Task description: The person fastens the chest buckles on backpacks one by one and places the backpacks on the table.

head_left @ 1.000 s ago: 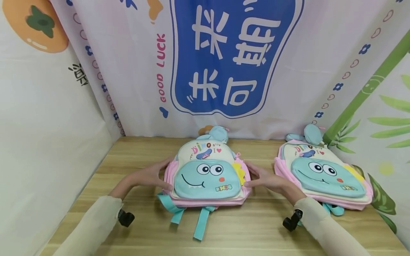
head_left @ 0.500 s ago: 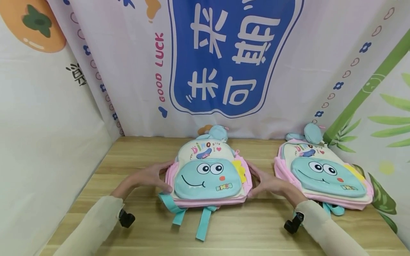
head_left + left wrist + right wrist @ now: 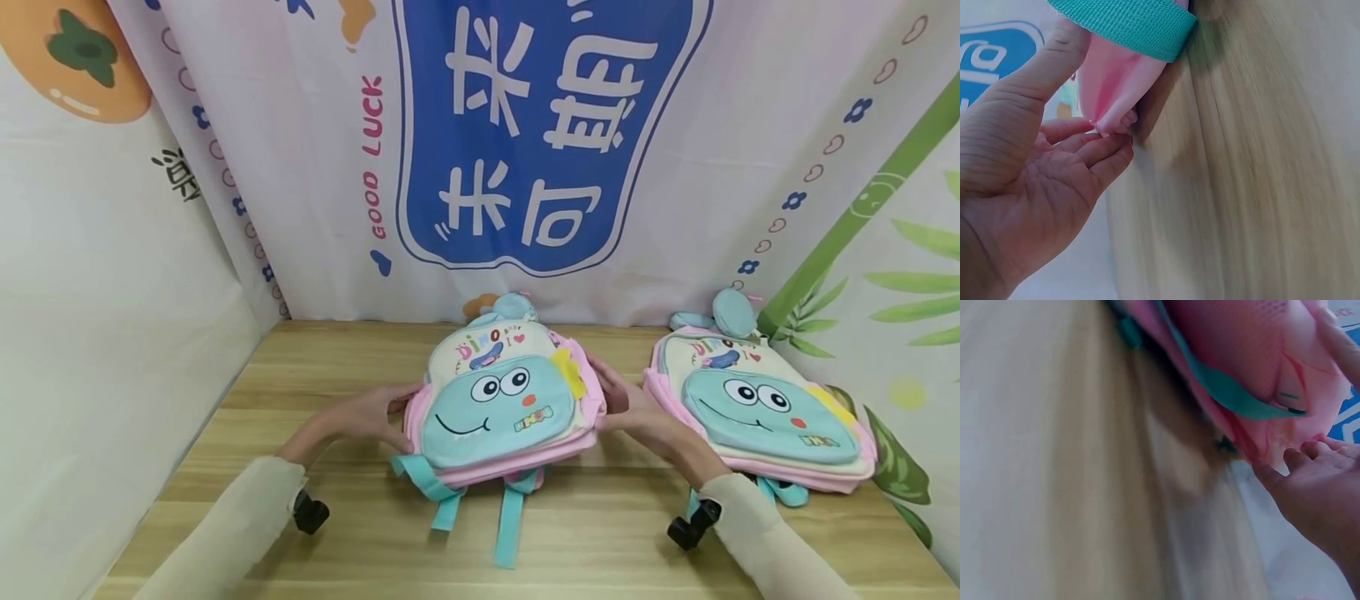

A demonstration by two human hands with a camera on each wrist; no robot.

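A small children's backpack (image 3: pixel 457 417), pink and cream with a teal smiling dinosaur face, is between my two hands in the head view, its right side tilted up. My left hand (image 3: pixel 375 417) grips its left side, thumb in front and fingers behind. In the left wrist view those fingertips (image 3: pixel 1113 147) touch the pink fabric near a teal strap (image 3: pixel 1132 28). My right hand (image 3: pixel 637 417) holds the other side beside the yellow spikes (image 3: pixel 567 372). The right wrist view shows the pink mesh back (image 3: pixel 1229 337) raised off the table, fingers at its edge.
A matching backpack (image 3: pixel 772 408) lies face up on the right of the wooden table (image 3: pixel 322 550), close beside my right hand. Teal straps (image 3: pixel 510 525) trail toward the front. A printed cloth (image 3: pixel 322 208) hangs behind and along the sides.
The backpack between my hands has shifted slightly right and turned, its right side rising. Both hands moved with it, and its straps swung right. The other backpack has stayed put.
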